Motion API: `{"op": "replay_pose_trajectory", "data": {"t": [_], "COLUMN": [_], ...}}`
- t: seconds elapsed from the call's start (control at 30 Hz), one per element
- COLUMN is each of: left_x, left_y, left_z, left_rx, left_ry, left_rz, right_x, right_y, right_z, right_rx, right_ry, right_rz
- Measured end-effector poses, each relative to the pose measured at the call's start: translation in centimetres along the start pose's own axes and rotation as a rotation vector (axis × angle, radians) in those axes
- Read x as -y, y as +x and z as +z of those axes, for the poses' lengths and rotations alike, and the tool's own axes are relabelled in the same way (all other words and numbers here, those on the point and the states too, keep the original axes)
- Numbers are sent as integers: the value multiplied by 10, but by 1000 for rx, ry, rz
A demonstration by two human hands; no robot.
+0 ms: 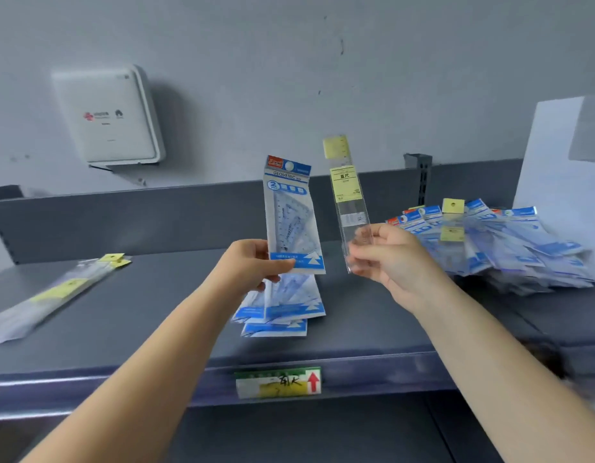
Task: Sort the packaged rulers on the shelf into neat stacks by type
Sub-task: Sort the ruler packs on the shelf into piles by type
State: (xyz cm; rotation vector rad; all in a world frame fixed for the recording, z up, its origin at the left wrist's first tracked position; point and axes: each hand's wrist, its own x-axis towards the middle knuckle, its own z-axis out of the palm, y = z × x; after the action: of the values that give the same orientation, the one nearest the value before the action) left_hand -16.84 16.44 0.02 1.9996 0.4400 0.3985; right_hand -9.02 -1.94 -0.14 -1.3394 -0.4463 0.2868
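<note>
Geometric set-square pack (pixel 291 212) and clear straight-ruler pack (pixel 348 198) are held upright side by side above the shelf (pixel 139 329), apparently to tell the types apart: left hand (pixel 252 265) pinches the former's bottom edge, right hand (pixel 386 253) pinches the latter's lower end, over the small blue stack (pixel 282 312), the unsorted heap (pixel 496 245) lying right.

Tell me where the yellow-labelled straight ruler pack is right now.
In the head view, the straight ruler pack stands upright right of centre, pinched at its lower end by the right hand, beside the blue set-square pack in the left hand.
</note>
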Motion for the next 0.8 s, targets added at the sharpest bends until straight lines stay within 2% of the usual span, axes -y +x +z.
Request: {"op": "replay_pose_trajectory", "data": {"t": [0.13,0.43,0.63,0.8], "left_x": [31,89,123,143], "left_y": [1,-5,-27,-52], "left_z": [-34,-133,-200,-245], "left_rx": [-12,-148,-264,-332], "left_ry": [285,920,1089,1112], "left_rz": [26,292,224,104], "right_x": [-12,-35,-47,-58], "right_y": [0,-7,-12,-16], "right_z": [50,168,235,281], "right_rx": [31,53,147,238], "right_ry": [-10,23,39,56], "right_rz": [23,53,95,156]}}
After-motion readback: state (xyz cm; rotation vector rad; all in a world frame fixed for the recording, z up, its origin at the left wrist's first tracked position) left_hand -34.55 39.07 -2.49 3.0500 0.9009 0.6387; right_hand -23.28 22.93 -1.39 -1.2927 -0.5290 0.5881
